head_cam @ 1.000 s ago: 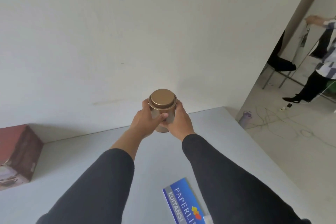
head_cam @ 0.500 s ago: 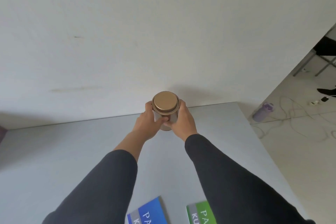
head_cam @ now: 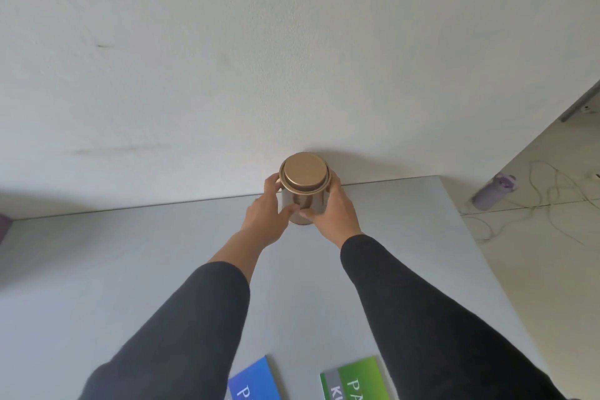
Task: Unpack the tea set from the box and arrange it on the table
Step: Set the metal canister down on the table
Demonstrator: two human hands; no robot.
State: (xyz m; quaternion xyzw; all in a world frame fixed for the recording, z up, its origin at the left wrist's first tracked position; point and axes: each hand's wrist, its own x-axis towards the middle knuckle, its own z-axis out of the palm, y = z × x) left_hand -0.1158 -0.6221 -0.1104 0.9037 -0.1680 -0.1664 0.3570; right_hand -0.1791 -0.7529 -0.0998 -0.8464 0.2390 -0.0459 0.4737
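- A copper-coloured tea canister (head_cam: 304, 196) with a round lid (head_cam: 304, 174) stands upright near the far edge of the grey counter (head_cam: 97, 269), close to the white wall (head_cam: 292, 42).
- Whether its base rests on the counter or hangs just above it cannot be told, since the hands cover the lower part.
- The left hand (head_cam: 267, 219) wraps the canister's left side, its fingers (head_cam: 271, 183) curled round the back just under the lid and its thumb pressed across the front.
- The right hand (head_cam: 336, 214) clasps the right side in the same way, fingers closed against the body and thumb on the front, tip close to the left thumb.
- Both arms reach forward from the near edge in dark sleeves (head_cam: 181, 328); the left sleeve is pushed up, leaving the forearm bare, while the right sleeve ends at the wrist.
- At the near edge of the counter lie a blue paper pack (head_cam: 255, 380) and a green paper pack (head_cam: 355, 378), both cut off by the frame, apart from each other and well away from the canister.
- On the floor to the right of the counter a purple bottle (head_cam: 493, 191) lies tipped, with thin cables (head_cam: 552, 201) trailing near it.
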